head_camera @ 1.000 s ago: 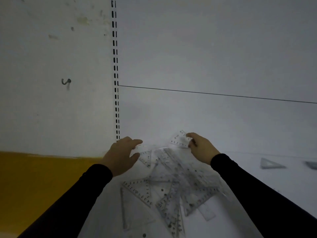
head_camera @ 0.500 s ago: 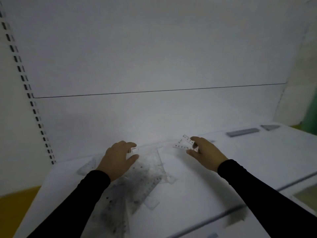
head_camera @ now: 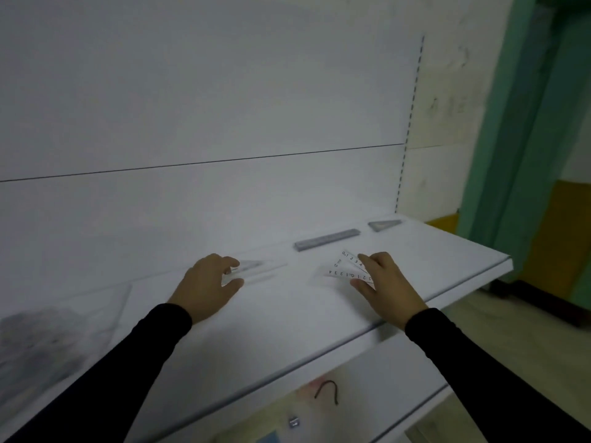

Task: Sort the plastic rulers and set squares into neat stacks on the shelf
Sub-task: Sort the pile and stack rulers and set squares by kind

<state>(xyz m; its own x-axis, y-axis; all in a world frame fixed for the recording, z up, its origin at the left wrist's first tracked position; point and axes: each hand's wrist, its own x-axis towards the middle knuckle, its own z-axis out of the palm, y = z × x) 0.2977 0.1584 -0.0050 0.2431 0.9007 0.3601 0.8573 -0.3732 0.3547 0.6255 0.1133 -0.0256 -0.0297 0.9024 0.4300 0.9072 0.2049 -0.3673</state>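
White and deep, the shelf [head_camera: 287,318] stood against a pale back panel with a slotted upright [head_camera: 409,123] at its right end, a green door frame [head_camera: 518,123] and yellow wall beyond, and a lower shelf with a dark hook below. The right hand [head_camera: 388,287] pinched a small clear set square [head_camera: 347,268] just above the shelf, probably carrying it toward the grey ruler stack [head_camera: 326,239] and triangle stack [head_camera: 383,224] at the back right. The left hand [head_camera: 208,286] gripped another clear piece [head_camera: 246,270], likely for sorting too, while the blurred unsorted pile [head_camera: 48,330] lay far left.
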